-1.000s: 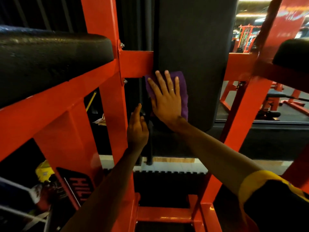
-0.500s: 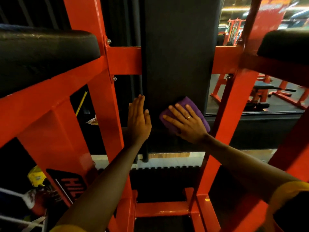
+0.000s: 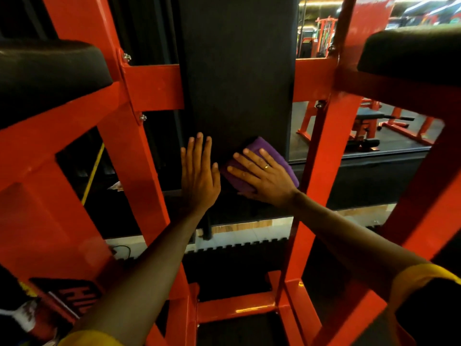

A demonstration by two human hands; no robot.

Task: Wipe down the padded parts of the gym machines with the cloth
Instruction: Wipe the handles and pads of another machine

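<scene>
A rounded black pad (image 3: pixel 50 71) with a pebbled vinyl skin is sitting at the far left on a sloping beam of the red frame (image 3: pixel 139 156), which is made of glossy square steel tube joined with silver bolts (image 3: pixel 126 57). In the middle a tall, flat upright pad (image 3: pixel 237 71) in matte black, finely grained, is standing between the frame's two posts. A folded purple cloth (image 3: pixel 280 158), soft and fuzzy, is lying against the lower right part of this upright pad. At the far right another rounded black pad (image 3: pixel 411 51) is resting on its own red beam.

Low on the left a dark label plate (image 3: pixel 74 295) with red letters is showing on the frame. Beneath the upright pad a black floor mat (image 3: pixel 237 250) with a toothed edge is lying on the floor. Beyond the right post, more red machines (image 3: pixel 366 126) are standing well apart. The red posts are flanking both arms, and the person is reaching between them.

The left hand (image 3: pixel 199 178) is lying flat on the upright pad's lower left edge, its fingers (image 3: pixel 199 151) straight, close together and gripping nothing. The right hand (image 3: pixel 267 181), just beside it, is pressing the cloth onto the pad with fingers (image 3: pixel 249 158) spread and extended, one wearing a ring (image 3: pixel 266 166).
</scene>
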